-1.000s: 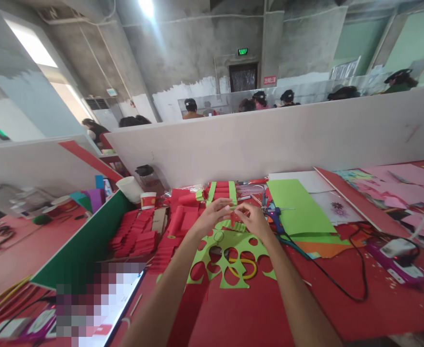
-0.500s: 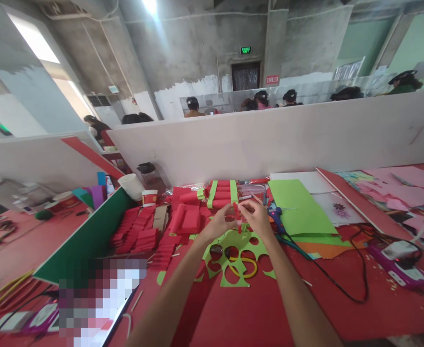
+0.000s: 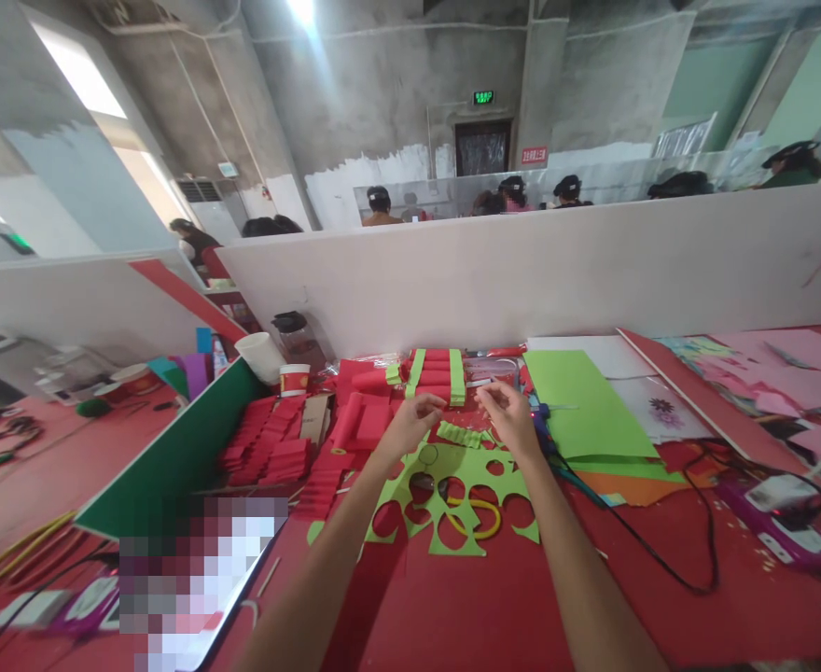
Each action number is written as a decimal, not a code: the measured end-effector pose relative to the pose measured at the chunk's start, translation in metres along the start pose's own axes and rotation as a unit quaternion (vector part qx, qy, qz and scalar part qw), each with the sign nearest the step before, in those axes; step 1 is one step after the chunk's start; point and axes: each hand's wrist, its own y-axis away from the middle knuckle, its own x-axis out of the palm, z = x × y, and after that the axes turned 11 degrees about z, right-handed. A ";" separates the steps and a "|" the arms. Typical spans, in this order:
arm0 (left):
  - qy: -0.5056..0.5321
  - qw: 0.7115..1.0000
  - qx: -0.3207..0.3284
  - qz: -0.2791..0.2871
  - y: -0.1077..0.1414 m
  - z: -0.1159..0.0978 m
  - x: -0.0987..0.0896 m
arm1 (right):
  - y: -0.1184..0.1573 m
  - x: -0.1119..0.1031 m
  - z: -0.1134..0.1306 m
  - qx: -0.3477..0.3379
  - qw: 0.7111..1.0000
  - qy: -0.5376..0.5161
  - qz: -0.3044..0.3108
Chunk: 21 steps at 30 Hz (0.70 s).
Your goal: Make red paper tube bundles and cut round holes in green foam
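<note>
I have my left grip (image 3: pixel 414 422) and right grip (image 3: pixel 512 420) over the counter (image 3: pixel 452 607), a gap between them, fingers curled on both; from my remote seat I cannot tell whether either pinches anything. Toward six o'clock from that gap lies a pleated green strip (image 3: pixel 461 436), the holed green sheet (image 3: pixel 470 463) nearer me; at twelve, a banded red bundle (image 3: pixel 435 377); at three, a blue glue gun (image 3: pixel 542 425)

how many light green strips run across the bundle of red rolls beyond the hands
2: a left strip across the left end of the red rolls, and a right strip across the right end. Any underneath would be hidden.
</note>
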 end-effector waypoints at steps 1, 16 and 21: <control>0.001 1.000 -0.003 -0.005 0.001 0.000 -0.002 | 0.000 0.000 0.000 0.004 1.000 -0.017 -0.007; 0.072 0.997 -0.013 -0.038 0.002 0.003 -0.016 | -0.003 -0.005 -0.004 0.017 0.998 -0.062 -0.019; 0.086 0.996 -0.013 0.010 0.009 -0.014 -0.007 | 0.000 0.000 -0.005 0.006 0.999 0.007 0.038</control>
